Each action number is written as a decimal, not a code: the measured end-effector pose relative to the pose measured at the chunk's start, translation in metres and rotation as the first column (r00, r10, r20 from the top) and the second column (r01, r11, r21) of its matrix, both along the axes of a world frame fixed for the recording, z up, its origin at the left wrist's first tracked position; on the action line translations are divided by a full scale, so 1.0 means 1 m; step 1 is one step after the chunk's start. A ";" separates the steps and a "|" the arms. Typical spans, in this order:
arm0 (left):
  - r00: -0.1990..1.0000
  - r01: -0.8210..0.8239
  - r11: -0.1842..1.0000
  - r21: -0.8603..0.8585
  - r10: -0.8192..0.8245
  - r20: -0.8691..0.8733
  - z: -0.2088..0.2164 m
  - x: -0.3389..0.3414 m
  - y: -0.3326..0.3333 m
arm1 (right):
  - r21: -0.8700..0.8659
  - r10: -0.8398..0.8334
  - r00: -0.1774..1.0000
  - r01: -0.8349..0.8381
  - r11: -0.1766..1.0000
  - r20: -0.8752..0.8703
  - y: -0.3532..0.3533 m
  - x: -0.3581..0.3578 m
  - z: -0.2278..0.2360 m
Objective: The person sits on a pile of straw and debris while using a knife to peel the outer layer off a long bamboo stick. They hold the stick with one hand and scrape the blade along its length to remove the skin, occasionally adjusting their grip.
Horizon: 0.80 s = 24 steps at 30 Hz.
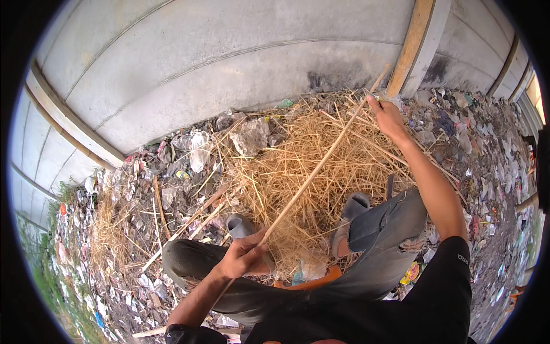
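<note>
Though two in number, left hand (243, 257) and right hand (391, 119) snug around one long pale strip (321, 163).

"What's covered up?"
"The left hand (243, 257) hides a stretch of the long strip (321, 163), whose lower end I can't make out. The trousers (378, 246) partly cover an orange thing (315, 280), and straw (309, 146) hides whatever lies beneath it."
"And near the rim?"
"A dark shape (542, 166) is cut off at right; the far litter (492, 155) is too small to identify."
</note>
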State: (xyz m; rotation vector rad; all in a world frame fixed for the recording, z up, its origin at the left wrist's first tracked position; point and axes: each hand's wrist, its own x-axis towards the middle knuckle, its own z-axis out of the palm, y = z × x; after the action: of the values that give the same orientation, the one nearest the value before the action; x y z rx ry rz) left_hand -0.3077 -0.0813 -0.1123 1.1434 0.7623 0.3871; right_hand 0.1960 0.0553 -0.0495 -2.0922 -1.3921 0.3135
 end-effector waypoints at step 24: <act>0.908 -0.293 0.944 -0.152 0.325 0.266 0.032 0.071 0.044 | 0.000 0.801 0.588 -0.806 0.592 0.113 -0.073 -0.217 0.011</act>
State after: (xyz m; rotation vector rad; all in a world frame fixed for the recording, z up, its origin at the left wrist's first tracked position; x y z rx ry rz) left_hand -0.2369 -0.0368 -0.0805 0.8386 0.6979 0.7539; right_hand -0.0208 -0.0181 -0.0384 -1.2914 -2.3404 0.5216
